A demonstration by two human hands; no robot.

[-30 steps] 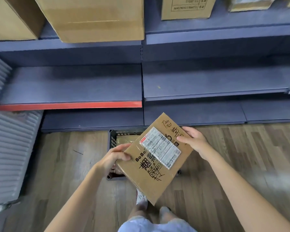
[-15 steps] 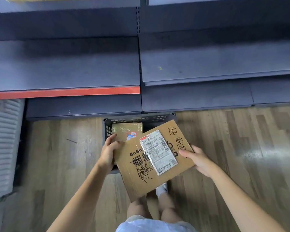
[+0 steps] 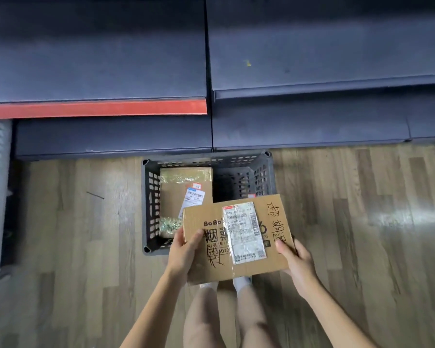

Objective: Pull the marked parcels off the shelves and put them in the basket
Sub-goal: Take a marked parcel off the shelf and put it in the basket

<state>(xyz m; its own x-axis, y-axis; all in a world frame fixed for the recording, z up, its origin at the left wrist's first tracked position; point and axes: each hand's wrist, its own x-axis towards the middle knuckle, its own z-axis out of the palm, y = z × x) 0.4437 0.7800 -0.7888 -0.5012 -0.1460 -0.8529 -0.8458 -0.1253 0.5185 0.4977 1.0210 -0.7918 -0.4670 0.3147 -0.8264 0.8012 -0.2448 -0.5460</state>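
Flat brown cardboard parcel (image 3: 239, 237): black handwriting, white label.
Dark grey perforated plastic basket (image 3: 261, 172): slotted walls.
Taped tan box (image 3: 183, 194), inside basket: white-blue label.
Shelf edge strip (image 3: 96, 109), behind basket: red.
Wood-plank floor (image 3: 362, 222): grey-brown streaks.

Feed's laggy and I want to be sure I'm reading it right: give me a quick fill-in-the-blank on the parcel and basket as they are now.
1. The flat cardboard parcel is held by ____ hands, the left hand and the right hand.
2. The dark plastic basket stands on the wooden ____.
3. Inside the basket already lies ____ taped parcel, at its left side.
4. The front edge of the left shelf is coloured ____.

Missing words: both; floor; one; red
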